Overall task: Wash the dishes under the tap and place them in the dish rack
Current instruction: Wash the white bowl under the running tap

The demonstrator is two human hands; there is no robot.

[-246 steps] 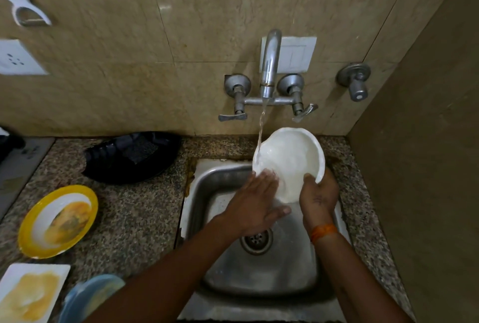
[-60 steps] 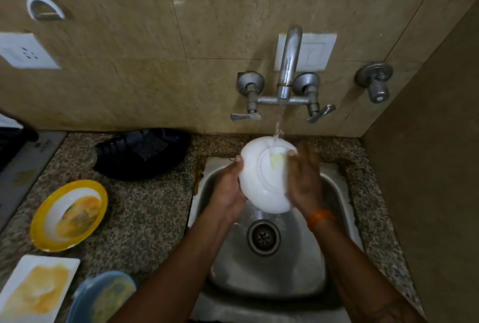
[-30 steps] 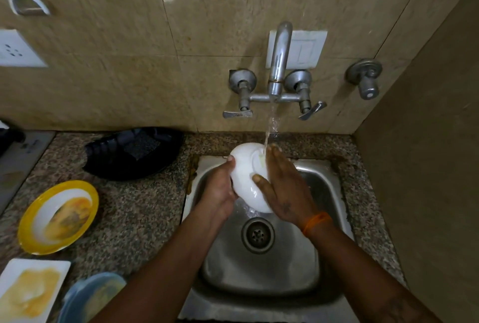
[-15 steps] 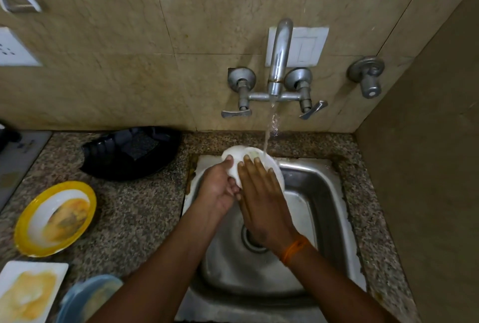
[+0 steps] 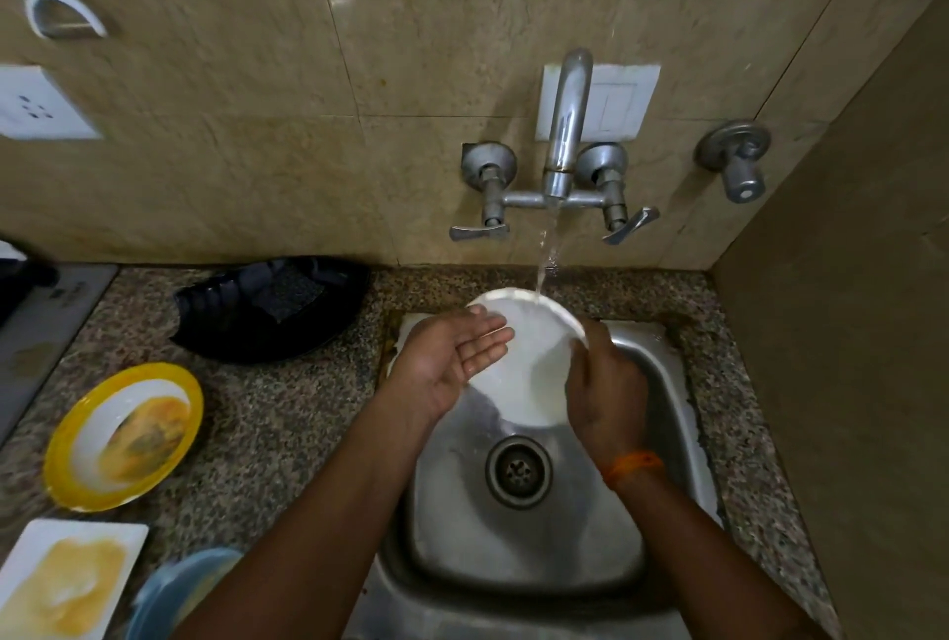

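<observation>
White plate (image 5: 534, 362) is tilted over the sink (image 5: 667, 511), upper rim under the running stream from the tap (image 5: 565, 126). Right hand (image 5: 606, 393) grips the plate's right edge, fingers curled round the rim. Left hand (image 5: 457, 357) is flat and palm-up, straight fingers lying on the plate's face, holding nothing.

Dirty dishes wait on the bench (image 5: 287, 413) at left: yellow-rimmed plate (image 5: 123, 436), white square plate (image 5: 61, 583), blue bowl (image 5: 174, 593), all smeared with orange residue. Black ribbed tray (image 5: 267, 311) sits just behind them by the wall, likely the dish rack.

Risks: wet plate held by one edge only, so it could slip into the sink and chip. The steep tilt under the stream may splash water onto the bench. The carry to the rack passes near the dirty plates, so knocks or drips are possible.
</observation>
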